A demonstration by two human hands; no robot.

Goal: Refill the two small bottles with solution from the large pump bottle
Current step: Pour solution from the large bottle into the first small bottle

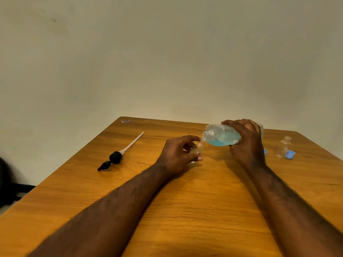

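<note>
Over the surface (185, 210), a small bottle (199, 147) is pinched by the left hand (178, 153) while the tilted large bottle (221, 135) is gripped by the right hand (247, 143) and is best tipped slowly, neck over the small mouth.

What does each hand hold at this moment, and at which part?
The right hand grips the large clear plastic bottle of blue liquid round its body. The left hand pinches the small clear plastic bottle by its body, between thumb and fingers.

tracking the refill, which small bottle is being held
The small bottle gripped by the left hand, at the tilted large bottle's mouth. The other small bottle stands untouched on the right.
</note>
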